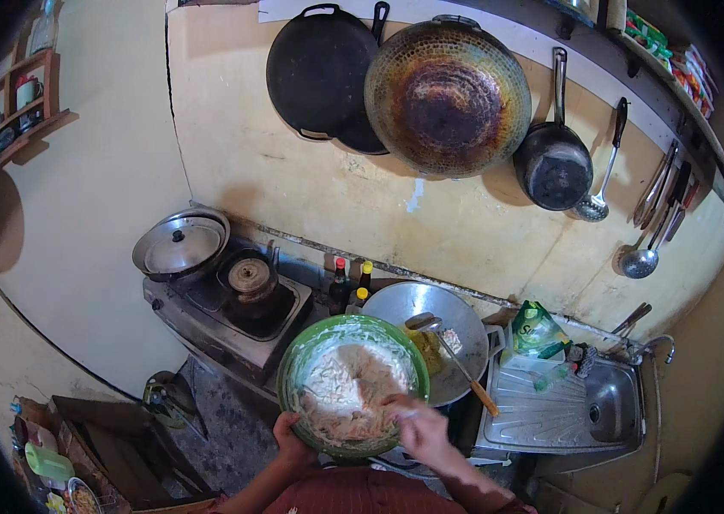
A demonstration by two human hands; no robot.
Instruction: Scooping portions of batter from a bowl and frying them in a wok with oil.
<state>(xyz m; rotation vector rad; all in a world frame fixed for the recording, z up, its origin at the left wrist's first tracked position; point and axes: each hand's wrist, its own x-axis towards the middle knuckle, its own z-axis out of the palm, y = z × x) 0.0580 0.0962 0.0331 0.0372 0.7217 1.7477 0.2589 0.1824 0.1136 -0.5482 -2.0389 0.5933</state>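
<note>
A green bowl (pixel 418 360) is in front of my chest, with white batter smeared up its inner wall. Inside lies a thick white and pale brown mixture (pixel 346 385), pinker and lumpier towards the near side. My left hand (pixel 293 439) grips the bowl's near-left rim. Over the near-right rim, my right hand (pixel 423 429) has its fingers curled at the mixture; whether they pinch a utensil is hidden. Just behind the bowl sits a wide metal wok (pixel 465 308) holding some yellow food. A skimmer with a wooden handle (pixel 484 398) lies across the wok.
On the left, a gas stove (pixel 208 308) carries a lidded pan (pixel 179 241) and a small dark pot (pixel 251 277). Several bottles (pixel 339 283) stand behind the bowl. To the right are a steel sink (pixel 612 405) and a green pouch (pixel 537 331). Pans (pixel 449 96) and ladles hang above.
</note>
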